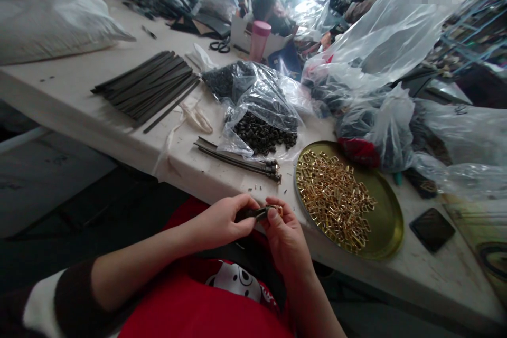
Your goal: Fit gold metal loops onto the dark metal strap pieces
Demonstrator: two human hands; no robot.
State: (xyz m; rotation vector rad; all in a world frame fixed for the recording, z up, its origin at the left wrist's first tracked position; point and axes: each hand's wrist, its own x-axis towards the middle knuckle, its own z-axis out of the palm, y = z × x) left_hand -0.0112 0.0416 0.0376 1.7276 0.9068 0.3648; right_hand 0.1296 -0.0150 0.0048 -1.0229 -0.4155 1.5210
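In front of my lap, at the table's near edge, my left hand (232,216) pinches a dark strap (259,214). My right hand (287,240) grips the strap's other end, its thumb and fingers closed at a small gold buckle (280,209). Fingers cover part of that end. Just beyond my hands lie several dark straps (237,161) with buckles at their right ends. Small black pieces (263,134) spill from a clear plastic bag (273,97). To the right, a round gold-coloured tray (390,224) bears a heap of gold buckles (336,195).
A stack of flat dark strips (146,87) lies at left, near a white sack (51,16). Scissors (219,46) and a pink cup (259,40) stand farther back. Filled plastic bags (376,121) crowd the right, and a dark phone-like slab (432,229) lies beside the tray.
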